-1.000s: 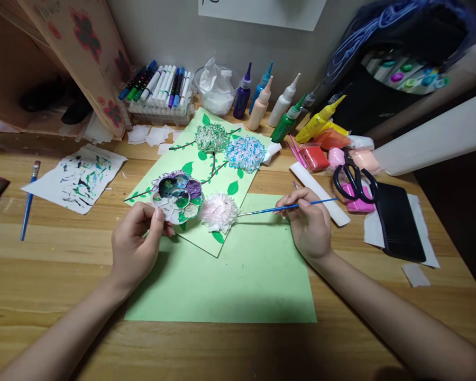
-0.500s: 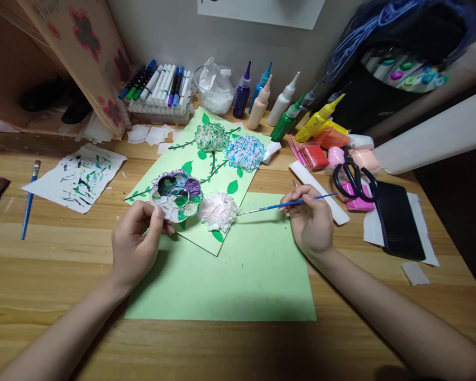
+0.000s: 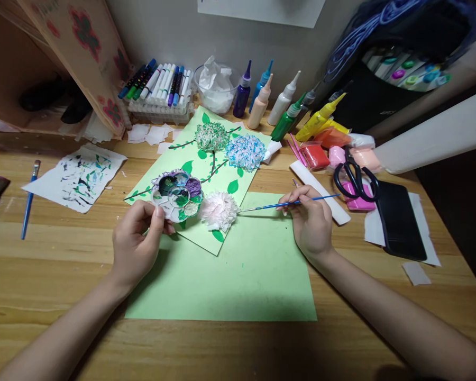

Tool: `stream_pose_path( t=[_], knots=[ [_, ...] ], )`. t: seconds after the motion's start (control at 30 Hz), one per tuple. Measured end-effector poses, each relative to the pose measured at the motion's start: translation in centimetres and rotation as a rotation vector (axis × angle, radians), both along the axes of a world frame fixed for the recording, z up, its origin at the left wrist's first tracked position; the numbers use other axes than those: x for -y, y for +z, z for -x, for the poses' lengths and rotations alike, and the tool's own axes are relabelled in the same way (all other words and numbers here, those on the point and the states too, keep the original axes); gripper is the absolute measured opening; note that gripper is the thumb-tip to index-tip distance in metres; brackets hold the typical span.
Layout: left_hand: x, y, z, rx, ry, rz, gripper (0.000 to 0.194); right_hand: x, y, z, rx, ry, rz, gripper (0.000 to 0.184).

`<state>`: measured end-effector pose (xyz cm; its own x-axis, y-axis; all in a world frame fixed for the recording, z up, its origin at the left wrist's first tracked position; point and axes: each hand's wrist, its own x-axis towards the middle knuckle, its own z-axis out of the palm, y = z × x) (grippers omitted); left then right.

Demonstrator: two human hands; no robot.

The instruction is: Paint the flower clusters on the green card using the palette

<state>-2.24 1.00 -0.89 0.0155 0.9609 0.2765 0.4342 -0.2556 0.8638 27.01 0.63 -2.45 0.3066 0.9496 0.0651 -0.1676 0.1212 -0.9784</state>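
My left hand (image 3: pixel 140 235) grips the lower left rim of a flower-shaped paint palette (image 3: pixel 170 203), whose wells hold dark, green, purple and pale paint. In my right hand (image 3: pixel 309 217) is a thin blue paintbrush (image 3: pixel 273 205), its tip pointing left at the right edge of a pale pink paper flower (image 3: pixel 219 210); whether it touches cannot be made out. That flower sits on a light green card (image 3: pixel 174 159) painted with branches and leaves. Farther up the card are a green-tipped flower (image 3: pixel 211 136) and a blue-tipped one (image 3: pixel 245 152). A larger green sheet (image 3: pixel 238 286) lies beneath.
Paint bottles (image 3: pixel 283 100), a tissue tub (image 3: pixel 215 87) and markers (image 3: pixel 162 82) line the back. Right are scissors (image 3: pixel 355 180), clay packets (image 3: pixel 315 156) and a black phone-like slab (image 3: pixel 402 222). Left lie a paint-smeared paper (image 3: pixel 83 180) and another brush (image 3: pixel 29 206).
The brush in my right hand has shifted very slightly, its tip staying near the pale flower's right edge. My left hand and the palette are almost unmoved.
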Motion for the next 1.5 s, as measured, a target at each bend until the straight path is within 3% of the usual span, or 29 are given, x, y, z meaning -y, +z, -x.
stream_pose_path(
  t=[0.73,1.1,1.5],
  knots=[
    [-0.03,0.14,0.07,-0.002,0.012,0.008,0.02,-0.19,-0.13,-0.19,0.019,-0.115,-0.008,0.015],
    [0.03,0.36,-0.08,-0.007,0.005,-0.01,0.019,0.11,0.29,0.2,0.016,-0.029,-0.006,0.014],
    [-0.03,0.31,-0.06,-0.002,0.015,-0.006,0.019,-0.06,0.29,0.1,0.0,-0.099,-0.054,0.015]
  ],
)
